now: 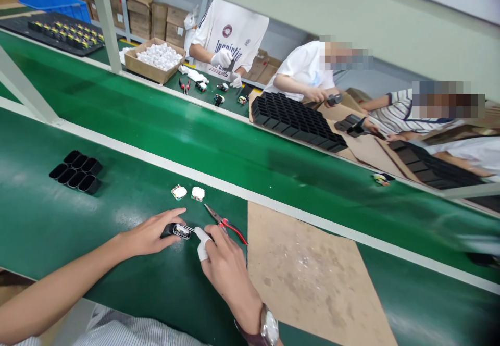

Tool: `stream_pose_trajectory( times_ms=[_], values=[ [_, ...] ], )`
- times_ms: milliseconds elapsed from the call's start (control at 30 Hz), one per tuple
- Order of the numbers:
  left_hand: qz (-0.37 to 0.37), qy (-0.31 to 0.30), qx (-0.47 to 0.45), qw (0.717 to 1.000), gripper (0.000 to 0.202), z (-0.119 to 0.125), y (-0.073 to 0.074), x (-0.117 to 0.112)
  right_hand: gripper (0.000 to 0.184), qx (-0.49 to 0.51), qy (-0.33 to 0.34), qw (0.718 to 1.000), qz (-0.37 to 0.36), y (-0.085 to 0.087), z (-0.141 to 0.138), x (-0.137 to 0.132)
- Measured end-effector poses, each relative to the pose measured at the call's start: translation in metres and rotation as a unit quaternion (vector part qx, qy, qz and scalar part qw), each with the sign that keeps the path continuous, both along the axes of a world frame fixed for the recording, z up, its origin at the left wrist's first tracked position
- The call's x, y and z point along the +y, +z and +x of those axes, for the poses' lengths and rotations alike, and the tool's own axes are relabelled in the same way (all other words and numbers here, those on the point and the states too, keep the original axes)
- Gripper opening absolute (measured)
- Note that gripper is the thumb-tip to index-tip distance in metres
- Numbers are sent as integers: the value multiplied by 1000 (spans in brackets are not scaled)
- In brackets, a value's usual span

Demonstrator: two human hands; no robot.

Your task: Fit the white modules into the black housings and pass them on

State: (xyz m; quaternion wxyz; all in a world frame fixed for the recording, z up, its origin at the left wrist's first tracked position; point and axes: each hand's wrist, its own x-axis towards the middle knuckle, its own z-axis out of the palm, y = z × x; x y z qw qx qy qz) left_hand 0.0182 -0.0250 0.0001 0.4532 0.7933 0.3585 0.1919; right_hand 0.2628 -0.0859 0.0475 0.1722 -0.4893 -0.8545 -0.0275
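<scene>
Close to the near edge of the green, smooth surface [156, 283], the person's left hand [146, 234] grips a small black, oval plastic housing [169, 230] between thumb and fingers, its open end turned towards the right hand [226, 260]. That one, white covers on its fingertips, pinches a thin silver metal tool [190, 229]; from here I can't tell whether it is tweezers. The tool's end reaches the housing's mouth, where white and metallic parts show, so I'd judge the step to be settling the insides. The next move seems to call for a steady left grip and a light, careful touch at the rim.

Just beyond lie red-handled metal pliers [224, 223], beside the left edge of a brown cardboard sheet [312, 283]. Nearer the far edge sit two white-topped circuit pieces [179, 193], side by side; well to the left stands a cluster of black, oval open cups [76, 171].
</scene>
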Motion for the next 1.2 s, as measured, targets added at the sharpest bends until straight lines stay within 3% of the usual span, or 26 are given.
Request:
stream_pose_trajectory(
  times_ms=[167, 367, 467, 600, 800, 1000, 1200],
  values=[
    [-2, 2, 5, 1000, 67, 0, 0, -1, 27, 35, -25, 999, 3, -8, 14, -12],
    [0, 8, 12, 1000, 67, 2, -2, -1, 26, -2, -93, 995, 23, -42, 19, -25],
    [8, 4, 23, 1000, 71, 2, -2, -1, 27, 9, -99, 995, 17, -50, 20, -32],
    [-1, -33, 44, 998, 89, 3, 0, 0, 29, 60, -84, 994, 17, -38, 18, -38],
    [-8, -13, 69, 998, 62, 6, 3, 1, 26, 59, -64, 996, 12, -21, 5, -36],
    [-24, -17, 46, 999, 79, 3, 0, 0, 24, 12, -55, 998, 27, -14, -5, -27],
    [-26, -19, 44, 999, 83, 2, -1, -1, 27, -16, -44, 999, 17, -9, -8, -22]
  ],
)
